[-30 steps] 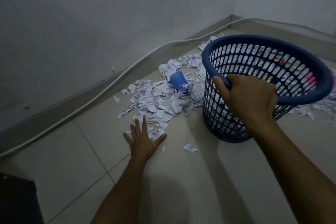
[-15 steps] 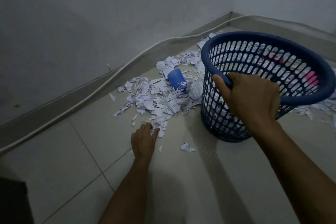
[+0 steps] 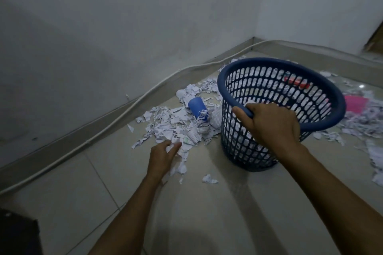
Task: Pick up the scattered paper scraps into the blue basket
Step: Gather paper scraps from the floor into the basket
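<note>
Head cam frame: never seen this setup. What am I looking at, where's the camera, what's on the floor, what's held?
There is no machine here. A person wears one wide-angle camera on the head, looking forward and down, so both arms reach in from the bottom edge.

The right hand grips the near rim of the blue basket, which looks tilted toward the camera. Some white paper already shows through its holes.

The left hand is down at the near edge of the paper scraps, its fingers curling round a few pieces.

The tiled floor also holds a blue cup lying on its side in the pile, a pink sheet behind the basket, and a white cable along the wall. More scraps lie to the right.
</note>
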### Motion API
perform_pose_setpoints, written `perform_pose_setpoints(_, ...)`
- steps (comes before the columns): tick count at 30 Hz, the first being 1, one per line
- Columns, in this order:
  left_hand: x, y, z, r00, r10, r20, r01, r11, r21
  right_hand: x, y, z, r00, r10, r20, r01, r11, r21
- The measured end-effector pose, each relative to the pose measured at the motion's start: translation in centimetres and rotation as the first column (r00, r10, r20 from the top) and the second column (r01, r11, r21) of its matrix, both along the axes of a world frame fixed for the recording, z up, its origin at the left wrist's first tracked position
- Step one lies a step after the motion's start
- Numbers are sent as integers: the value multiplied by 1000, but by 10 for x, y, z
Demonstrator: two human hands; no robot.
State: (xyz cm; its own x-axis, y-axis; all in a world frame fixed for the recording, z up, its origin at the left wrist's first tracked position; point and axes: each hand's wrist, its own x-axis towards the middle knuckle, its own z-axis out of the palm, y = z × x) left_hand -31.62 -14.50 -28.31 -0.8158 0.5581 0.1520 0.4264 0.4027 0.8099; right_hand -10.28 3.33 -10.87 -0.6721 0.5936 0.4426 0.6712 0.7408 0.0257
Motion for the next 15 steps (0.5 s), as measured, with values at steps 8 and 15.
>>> perform_pose_setpoints(8,10,45,123,980,-94,-176,120,983,141,19,-9,3,998,52,27,-50,996,-67)
perform_pose_setpoints(15,36,114,228,885,-237,-402,324,932,164,27,-12,5,999,42,-6,-42,995,-86)
